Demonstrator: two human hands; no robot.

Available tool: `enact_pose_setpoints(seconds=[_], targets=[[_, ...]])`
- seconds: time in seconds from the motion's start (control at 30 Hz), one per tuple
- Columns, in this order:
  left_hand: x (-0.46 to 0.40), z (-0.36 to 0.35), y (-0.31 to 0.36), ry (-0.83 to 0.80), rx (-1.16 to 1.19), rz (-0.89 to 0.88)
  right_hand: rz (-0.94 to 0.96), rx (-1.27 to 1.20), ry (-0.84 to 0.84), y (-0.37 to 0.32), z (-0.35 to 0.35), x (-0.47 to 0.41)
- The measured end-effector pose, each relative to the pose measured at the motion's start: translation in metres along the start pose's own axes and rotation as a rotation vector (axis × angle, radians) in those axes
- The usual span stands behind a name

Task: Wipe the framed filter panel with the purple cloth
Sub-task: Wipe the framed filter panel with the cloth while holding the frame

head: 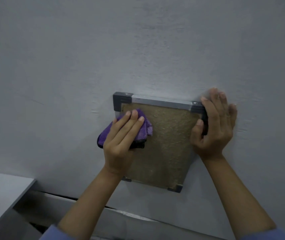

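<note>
The framed filter panel [167,144] is a brownish mesh in a silver frame with dark grey corner pieces, held flat against the grey wall. My left hand [121,141] presses the bunched purple cloth [145,129] onto the panel's upper left area. My right hand [214,129] grips the panel's upper right corner, thumb on the front face and fingers spread on the wall behind it. The left edge of the frame is hidden by my left hand and forearm.
A plain grey wall [138,49] fills most of the view. A pale grey ledge or tabletop [1,193] sits at the lower left. Below the panel runs a horizontal grey surface with a dark gap [79,200].
</note>
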State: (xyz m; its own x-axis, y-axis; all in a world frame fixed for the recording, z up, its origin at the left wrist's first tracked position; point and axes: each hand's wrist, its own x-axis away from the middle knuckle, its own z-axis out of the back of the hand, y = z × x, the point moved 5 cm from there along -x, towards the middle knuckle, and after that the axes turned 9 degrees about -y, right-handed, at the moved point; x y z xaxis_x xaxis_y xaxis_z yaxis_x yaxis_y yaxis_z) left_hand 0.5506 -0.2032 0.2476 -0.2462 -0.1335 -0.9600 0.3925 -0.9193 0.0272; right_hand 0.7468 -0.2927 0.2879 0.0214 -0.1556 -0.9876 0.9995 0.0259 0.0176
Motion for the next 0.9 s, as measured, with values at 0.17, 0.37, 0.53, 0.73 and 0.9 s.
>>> enact_pose_setpoints(seconds=[0.17,0.37,0.53,0.73,0.9], targets=[[0.044,-0.010,0.012,-0.214,0.076,-0.038,0.005,0.005,0.004,0.001,-0.001,0.001],[0.054,0.005,0.015,-0.295,0.264,0.135,0.010,-0.002,0.007,0.000,0.000,0.000],[0.008,0.050,0.014,0.150,0.233,0.289,-0.003,0.003,-0.003,-0.001,0.001,0.001],[-0.020,0.023,0.002,0.096,0.107,0.066,-0.010,0.003,-0.008,-0.001,0.001,0.000],[-0.005,-0.004,0.011,-0.050,0.219,0.055,-0.002,-0.003,-0.015,0.000,0.000,0.001]])
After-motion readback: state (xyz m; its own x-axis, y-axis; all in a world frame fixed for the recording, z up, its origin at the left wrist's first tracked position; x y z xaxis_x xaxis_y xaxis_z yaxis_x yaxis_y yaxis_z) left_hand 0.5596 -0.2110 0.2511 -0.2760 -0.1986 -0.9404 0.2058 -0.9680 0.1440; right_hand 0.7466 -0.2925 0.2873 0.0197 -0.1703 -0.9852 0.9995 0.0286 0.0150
